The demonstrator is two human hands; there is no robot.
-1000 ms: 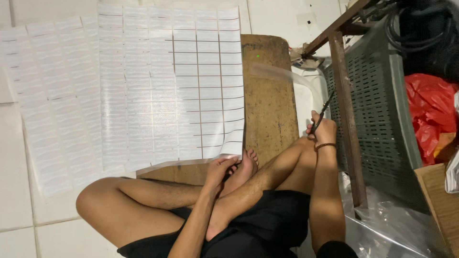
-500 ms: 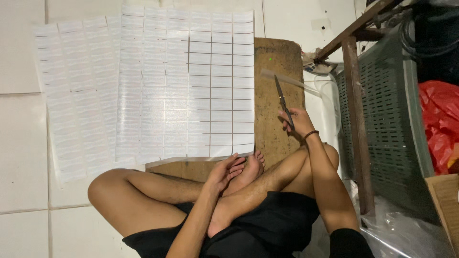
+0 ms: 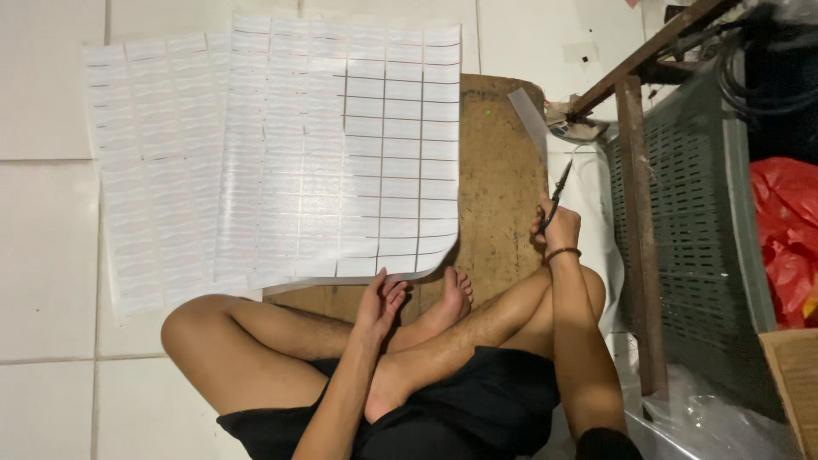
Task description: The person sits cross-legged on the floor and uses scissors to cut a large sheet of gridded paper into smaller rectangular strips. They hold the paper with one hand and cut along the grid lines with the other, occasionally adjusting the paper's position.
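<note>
My right hand (image 3: 560, 228), grasping scissors (image 3: 558, 192), has dropped back centre-right with a cut paper strip (image 3: 530, 119) above, while my released left hand (image 3: 381, 300) touches the label sheet (image 3: 375, 162) edge.

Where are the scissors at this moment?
In the head view, the scissors are in the right hand, at the right edge of the wooden board, their blades pointing up toward a thin paper strip.
</note>
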